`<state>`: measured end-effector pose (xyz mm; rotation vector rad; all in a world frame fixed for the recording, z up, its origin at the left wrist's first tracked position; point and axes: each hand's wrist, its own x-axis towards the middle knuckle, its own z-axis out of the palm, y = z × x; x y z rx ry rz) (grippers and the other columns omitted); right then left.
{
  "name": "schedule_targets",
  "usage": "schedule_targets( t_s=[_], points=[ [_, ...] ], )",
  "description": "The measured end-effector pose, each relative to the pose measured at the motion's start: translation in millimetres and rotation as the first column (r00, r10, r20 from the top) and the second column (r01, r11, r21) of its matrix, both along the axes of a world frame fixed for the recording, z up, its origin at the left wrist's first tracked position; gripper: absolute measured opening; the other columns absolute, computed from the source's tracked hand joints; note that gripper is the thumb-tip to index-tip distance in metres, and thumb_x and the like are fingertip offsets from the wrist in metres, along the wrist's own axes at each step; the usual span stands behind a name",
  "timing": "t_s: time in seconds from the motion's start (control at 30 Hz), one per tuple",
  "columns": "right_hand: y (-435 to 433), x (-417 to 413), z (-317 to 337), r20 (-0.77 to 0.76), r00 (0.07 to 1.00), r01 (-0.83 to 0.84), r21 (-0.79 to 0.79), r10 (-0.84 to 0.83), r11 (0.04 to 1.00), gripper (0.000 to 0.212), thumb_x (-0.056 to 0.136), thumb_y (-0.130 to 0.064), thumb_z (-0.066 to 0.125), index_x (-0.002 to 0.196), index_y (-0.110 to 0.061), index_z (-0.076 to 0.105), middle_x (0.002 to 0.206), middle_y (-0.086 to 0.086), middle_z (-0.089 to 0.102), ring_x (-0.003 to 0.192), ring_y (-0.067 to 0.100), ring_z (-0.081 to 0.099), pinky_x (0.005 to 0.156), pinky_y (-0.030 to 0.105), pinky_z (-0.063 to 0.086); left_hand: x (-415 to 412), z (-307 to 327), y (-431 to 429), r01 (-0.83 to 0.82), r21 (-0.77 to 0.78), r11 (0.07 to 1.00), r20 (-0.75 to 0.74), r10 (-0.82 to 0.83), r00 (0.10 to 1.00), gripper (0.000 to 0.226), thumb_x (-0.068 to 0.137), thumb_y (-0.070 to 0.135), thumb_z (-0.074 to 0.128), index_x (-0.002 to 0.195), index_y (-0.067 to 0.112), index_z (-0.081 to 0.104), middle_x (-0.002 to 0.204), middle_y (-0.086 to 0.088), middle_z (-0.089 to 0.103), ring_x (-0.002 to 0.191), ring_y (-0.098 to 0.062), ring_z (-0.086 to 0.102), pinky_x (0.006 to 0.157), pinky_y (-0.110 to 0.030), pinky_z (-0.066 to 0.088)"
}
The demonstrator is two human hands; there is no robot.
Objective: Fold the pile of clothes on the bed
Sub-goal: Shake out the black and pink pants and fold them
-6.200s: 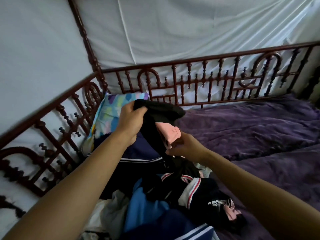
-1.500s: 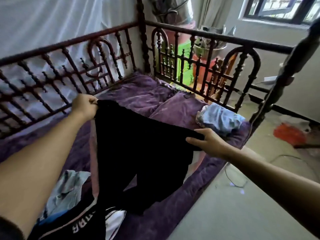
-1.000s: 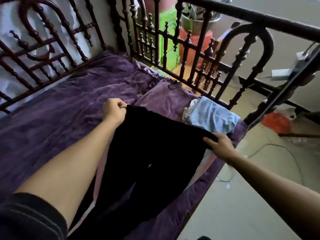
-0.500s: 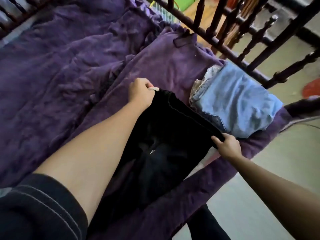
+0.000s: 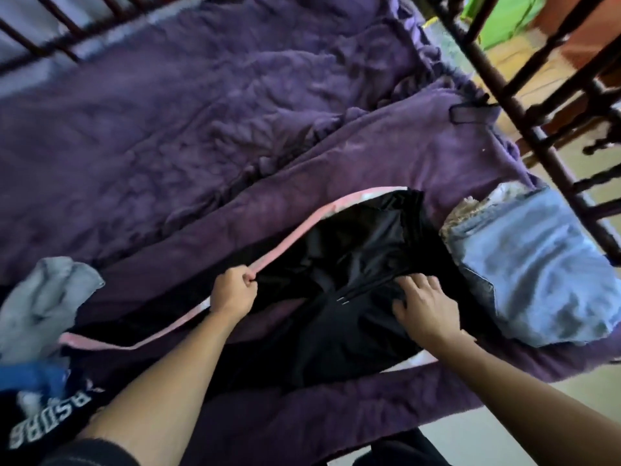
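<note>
Both on black trousers (image 5: 353, 250): left hand (image 5: 233, 292) pinches the pink edge (image 5: 285, 242), right hand (image 5: 425, 307) spread flat near folded jeans (image 5: 531, 270).

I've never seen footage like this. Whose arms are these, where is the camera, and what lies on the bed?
No machine here: a person wears one camera on the head, looking down at their own bare hands. The bed carries a purple fleecy blanket. Black trousers with a pink side stripe lie spread on it. The left hand pinches the pink edge; the right hand presses flat on the black cloth. A folded pale blue denim garment sits to the right, near the dark wooden bed rail. A crumpled grey garment lies at the left.
</note>
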<state>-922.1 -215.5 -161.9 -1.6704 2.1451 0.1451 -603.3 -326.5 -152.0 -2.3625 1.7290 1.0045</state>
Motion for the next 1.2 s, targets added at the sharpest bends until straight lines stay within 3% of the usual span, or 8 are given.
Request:
schedule_targets(
  t_s=[0.2,0.4,0.57,0.67,0.77,0.97,1.1,1.2],
  points=[
    [-54,119,-11,0.133,0.957,-0.260,-0.016,0.260,0.965,0.025,0.087,-0.033,0.054,0.108,-0.024,0.063,0.104,-0.002,0.063,0.105,0.022,0.057,0.070,0.034,0.048,128,-22,55,-0.033,0.060,0.998,0.164,0.022,0.986,0.022,0.082,0.014,0.068,0.103,0.013,0.069,0.105,-0.009,0.065,0.099,-0.028,0.061,0.082,-0.036,0.049],
    [-96,231,-63,0.146,0.911,-0.375,-0.095,0.385,0.922,0.034,0.086,-0.022,0.057,0.119,-0.020,0.062,0.121,0.002,0.059,0.117,0.025,0.049,0.082,0.041,0.052,235,-63,101,0.146,0.178,0.973,0.444,-0.212,0.871,0.058,0.079,0.041,0.070,0.129,0.019,0.050,0.123,-0.009,0.049,0.117,-0.030,0.046,0.092,-0.043,0.042],
    [-118,283,-114,0.018,0.913,-0.404,-0.079,0.407,0.911,0.043,0.086,-0.024,0.062,0.129,-0.024,0.058,0.140,0.003,0.046,0.132,0.026,0.035,0.082,0.046,0.049,309,-95,101,0.162,-0.094,0.982,0.454,-0.103,0.885,0.076,0.074,0.029,0.077,0.141,0.019,0.043,0.134,-0.019,0.042,0.119,-0.039,0.040,0.090,-0.050,0.038],
    [-121,290,-124,-0.027,0.934,-0.357,-0.134,0.357,0.924,0.020,0.092,-0.027,0.057,0.105,-0.019,0.069,0.119,0.003,0.059,0.118,0.028,0.045,0.076,0.046,0.050,337,-105,82,0.249,-0.176,0.952,0.484,-0.137,0.864,0.065,0.070,0.024,0.077,0.131,0.021,0.054,0.143,-0.020,0.035,0.131,-0.039,0.032,0.092,-0.051,0.035],
    [-128,292,-113,0.028,0.964,-0.250,-0.225,0.263,0.942,0.017,0.094,-0.028,0.054,0.101,-0.016,0.064,0.104,0.009,0.065,0.103,0.035,0.055,0.073,0.046,0.047,353,-105,58,0.297,-0.258,0.919,0.491,-0.140,0.860,0.023,0.076,0.019,0.070,0.097,0.012,0.070,0.141,-0.017,0.039,0.134,-0.037,0.030,0.095,-0.050,0.031],
    [-204,309,-77,0.073,0.991,-0.088,-0.281,0.112,0.956,0.025,0.095,-0.030,0.050,0.104,-0.008,0.058,0.106,0.028,0.064,0.098,0.048,0.057,0.080,0.046,0.043,387,-84,-14,-0.067,-0.412,0.909,0.319,0.212,0.924,0.021,0.080,0.029,0.066,0.090,0.011,0.065,0.113,-0.020,0.055,0.109,-0.041,0.048,0.091,-0.049,0.040],
    [-238,327,-80,0.102,0.993,-0.032,-0.224,0.057,0.974,0.027,0.095,-0.024,0.047,0.116,-0.012,0.058,0.120,0.024,0.060,0.111,0.043,0.053,0.091,0.044,0.041,402,-90,-39,-0.262,-0.377,0.888,0.235,0.366,0.901,0.028,0.080,0.028,0.068,0.101,0.015,0.057,0.121,-0.019,0.054,0.116,-0.040,0.048,0.096,-0.048,0.041],
    [-208,342,-82,0.107,0.983,-0.121,-0.220,0.147,0.968,0.033,0.091,-0.020,0.054,0.123,-0.012,0.055,0.125,0.020,0.053,0.118,0.038,0.047,0.094,0.044,0.039,392,-88,-18,-0.233,-0.470,0.851,0.203,0.361,0.910,0.035,0.078,0.022,0.068,0.108,0.016,0.051,0.124,-0.017,0.049,0.116,-0.037,0.045,0.095,-0.047,0.037]
  ],
)
